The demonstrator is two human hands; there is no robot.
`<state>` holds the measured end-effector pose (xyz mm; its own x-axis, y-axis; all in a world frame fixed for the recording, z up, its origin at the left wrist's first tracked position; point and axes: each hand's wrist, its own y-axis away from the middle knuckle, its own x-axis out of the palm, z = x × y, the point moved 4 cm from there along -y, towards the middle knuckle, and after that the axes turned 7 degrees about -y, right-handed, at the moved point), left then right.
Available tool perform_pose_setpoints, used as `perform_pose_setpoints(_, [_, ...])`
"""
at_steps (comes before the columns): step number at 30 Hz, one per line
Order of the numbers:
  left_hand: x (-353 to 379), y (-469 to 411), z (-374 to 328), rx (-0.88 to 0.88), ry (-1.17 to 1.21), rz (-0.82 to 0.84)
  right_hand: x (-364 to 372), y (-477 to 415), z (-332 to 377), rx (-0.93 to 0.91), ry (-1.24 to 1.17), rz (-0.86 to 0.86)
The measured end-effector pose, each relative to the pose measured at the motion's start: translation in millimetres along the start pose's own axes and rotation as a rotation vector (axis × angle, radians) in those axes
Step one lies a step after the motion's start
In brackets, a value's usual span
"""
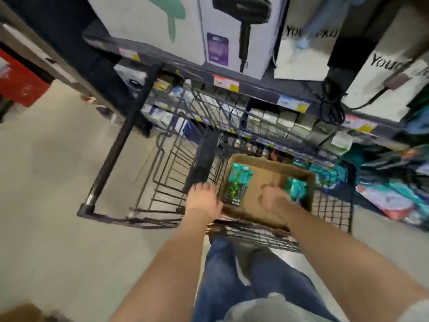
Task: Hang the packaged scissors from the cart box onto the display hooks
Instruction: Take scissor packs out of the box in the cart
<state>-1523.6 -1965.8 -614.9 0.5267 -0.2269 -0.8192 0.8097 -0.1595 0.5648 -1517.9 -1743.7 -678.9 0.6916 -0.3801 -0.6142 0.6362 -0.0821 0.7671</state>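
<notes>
The left hand (pixel 204 202) lies at the left rim of the cardboard box (pixel 278 166), its fingers (pixel 201 187) pointing away over the wire of the cart (pixel 171 163) and its thumb toward the box wall. Blur hides whether it grips the rim. Just right of that thumb, inside the box along the left wall, lies one pack of scissors (pixel 238 184). The right hand (pixel 274 198) is down in the box with fingers curled, and a second pack (pixel 296 188) sits just beyond them by the right wall. Whether they hold it I cannot tell. Between the hands a stretch of the box's brown bottom shows. Ahead of the fingertips the wire basket runs on to its far edge, where a shelf (pixel 232 83) lip overhangs. Left of the left fingers lies floor (pixel 58 170).
</notes>
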Motion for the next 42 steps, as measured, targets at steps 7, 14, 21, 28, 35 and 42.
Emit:
perform_pose_setpoints(7, [10,-63,7,0.136,-0.018,0.089,27,-48,17,0.092,-0.153,0.036])
perform_pose_setpoints(14, [56,-90,0,0.179,0.02,0.139,67,-120,21,0.15,-0.316,0.036])
perform_pose_setpoints(21, [105,-117,-7,0.139,0.033,0.226,108,-189,9,0.187,-0.506,-0.008])
perform_pose_setpoints(28, [127,-126,-10,0.101,0.083,0.227,139,-193,8,0.088,-0.541,-0.128])
perform_pose_setpoints(35, [130,-132,-13,0.067,0.133,0.202,131,-197,3,0.133,-0.925,-0.218])
perform_pose_setpoints(42, [125,-136,-25,0.088,0.124,0.119,124,-214,8,0.22,-1.291,-0.041])
